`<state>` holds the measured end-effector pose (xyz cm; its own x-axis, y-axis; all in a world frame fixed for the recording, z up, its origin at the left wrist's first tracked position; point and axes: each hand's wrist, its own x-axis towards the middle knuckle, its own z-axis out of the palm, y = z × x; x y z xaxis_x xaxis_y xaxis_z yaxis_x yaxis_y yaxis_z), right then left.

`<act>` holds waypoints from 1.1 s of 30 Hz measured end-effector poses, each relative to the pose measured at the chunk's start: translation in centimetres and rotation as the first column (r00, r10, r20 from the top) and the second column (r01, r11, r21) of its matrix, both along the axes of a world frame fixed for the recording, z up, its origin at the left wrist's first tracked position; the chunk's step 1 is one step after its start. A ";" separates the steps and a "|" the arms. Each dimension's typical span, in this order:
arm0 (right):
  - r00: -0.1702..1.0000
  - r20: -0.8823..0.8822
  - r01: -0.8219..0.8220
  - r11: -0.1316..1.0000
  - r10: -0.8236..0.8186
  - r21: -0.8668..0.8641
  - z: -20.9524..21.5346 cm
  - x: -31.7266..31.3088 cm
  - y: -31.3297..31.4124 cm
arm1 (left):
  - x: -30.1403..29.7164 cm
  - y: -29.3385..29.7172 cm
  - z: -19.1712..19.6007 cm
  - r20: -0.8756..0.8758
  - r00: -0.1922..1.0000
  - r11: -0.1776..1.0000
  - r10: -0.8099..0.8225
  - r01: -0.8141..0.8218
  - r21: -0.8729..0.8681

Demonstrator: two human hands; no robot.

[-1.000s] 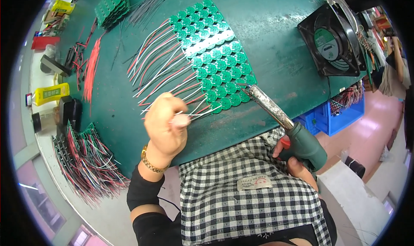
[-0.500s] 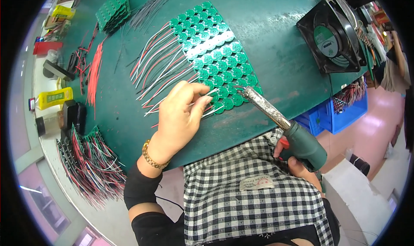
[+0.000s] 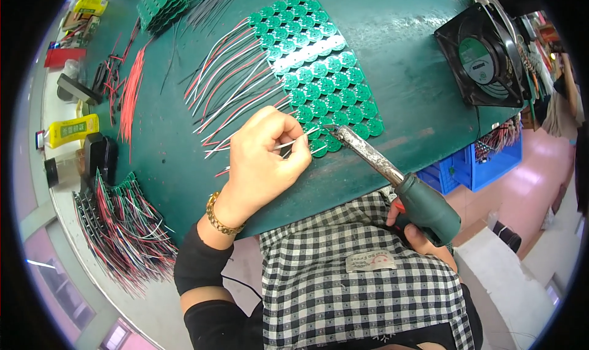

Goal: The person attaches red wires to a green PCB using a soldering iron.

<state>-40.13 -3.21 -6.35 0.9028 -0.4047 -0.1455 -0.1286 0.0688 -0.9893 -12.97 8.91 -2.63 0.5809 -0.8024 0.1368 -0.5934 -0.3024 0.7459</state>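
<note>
A panel of round green circuit boards (image 3: 330,101) lies on the green table, with red, white and black wires (image 3: 236,83) fanning out from its left edge. My left hand (image 3: 265,157) is at the panel's near left corner, thumb and forefinger pinched on a white wire (image 3: 314,130). My right hand (image 3: 422,239) grips the dark green handle of a soldering gun (image 3: 429,209), partly hidden behind it, with a finger by the red trigger. The gun's tip points left and reaches over the near boards, close to the wire end; whether it touches cannot be made out.
A black fan (image 3: 481,58) stands at the right. Far left are stacked green boards (image 3: 162,6), loose black wires (image 3: 218,3) and red wires (image 3: 130,101). A wired board bundle (image 3: 126,233) lies at the near left. Blue crates (image 3: 497,160) sit below the table's right edge.
The board panel has shifted slightly right and away in view. My left hand's pinch has moved a little right with the white wire, and the soldering gun's tip has moved left, nearer it.
</note>
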 end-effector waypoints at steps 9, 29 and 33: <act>0.997 0.061 -0.039 0.999 0.040 -0.017 -0.2 0.8 -0.5 | 0.0 0.0 -0.4 0.056 0.998 0.999 -0.034 0.036 -0.026; 0.999 -0.040 0.045 0.961 -0.036 0.272 1.1 0.4 -0.1 | 0.0 -0.1 -0.3 0.074 0.995 0.997 -0.065 0.069 -0.040; 1.000 -0.018 0.024 0.977 -0.021 0.212 0.7 0.5 -0.2 | 0.0 -0.2 -0.3 0.085 0.995 0.998 -0.060 0.062 -0.025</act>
